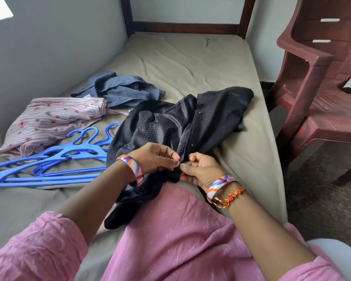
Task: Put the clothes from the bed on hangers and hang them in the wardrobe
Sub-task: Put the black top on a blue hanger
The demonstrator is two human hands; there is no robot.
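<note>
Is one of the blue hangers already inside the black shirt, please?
No: the blue hangers lie on the bed beside the black shirt.

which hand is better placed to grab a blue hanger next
Left. The left hand pinches the black shirt right beside the blue hangers; the right hand is on the far side of it.

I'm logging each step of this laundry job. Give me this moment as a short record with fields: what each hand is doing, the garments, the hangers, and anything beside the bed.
left hand: pinches the black dotted shirt at its front edge
right hand: pinches the same edge, fingertips meeting the left's
other garments: blue striped shirt; pink floral garment, both loose on the bed
blue hangers: piled left of the black shirt, none in use
beside the bed: maroon plastic chair
</note>
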